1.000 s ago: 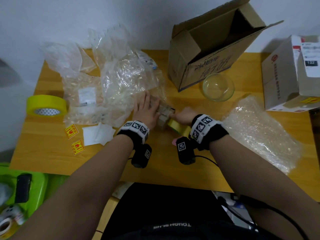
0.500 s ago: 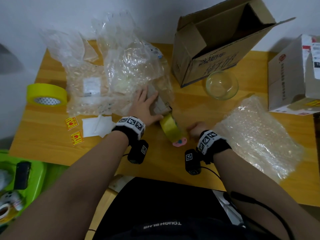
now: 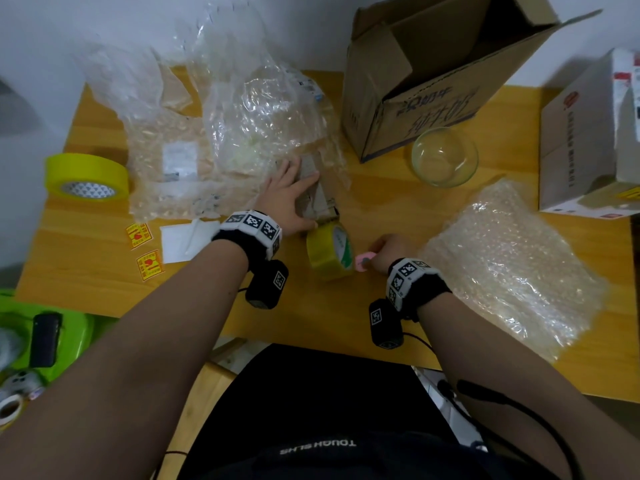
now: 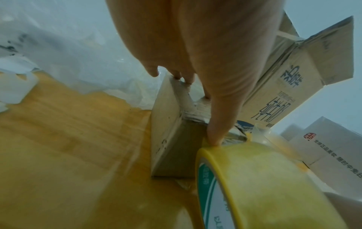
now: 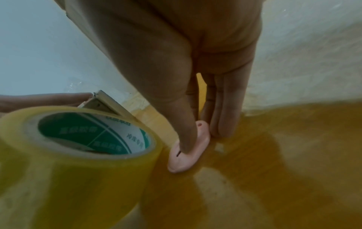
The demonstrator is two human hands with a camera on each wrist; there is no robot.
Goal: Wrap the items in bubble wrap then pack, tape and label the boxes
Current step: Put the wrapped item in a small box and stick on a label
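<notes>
Cardboard, light and stiff, the small brown box [image 3: 313,195] sits pinned under the flat, open left hand [image 3: 284,199], best gripped by its edges, while the right hand [image 3: 389,251] apparently pinches a small pink cutter [image 5: 188,148] beside the upright yellow-tinted tape roll [image 3: 329,249].

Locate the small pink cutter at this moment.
In the head view the pink cutter lies on the table near centre, just right of the clear tape roll, pinched by the right hand.

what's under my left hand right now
A small cardboard box; your left hand lies flat on its top, thumb touching the clear tape roll. What's inside the box is hidden.
</notes>
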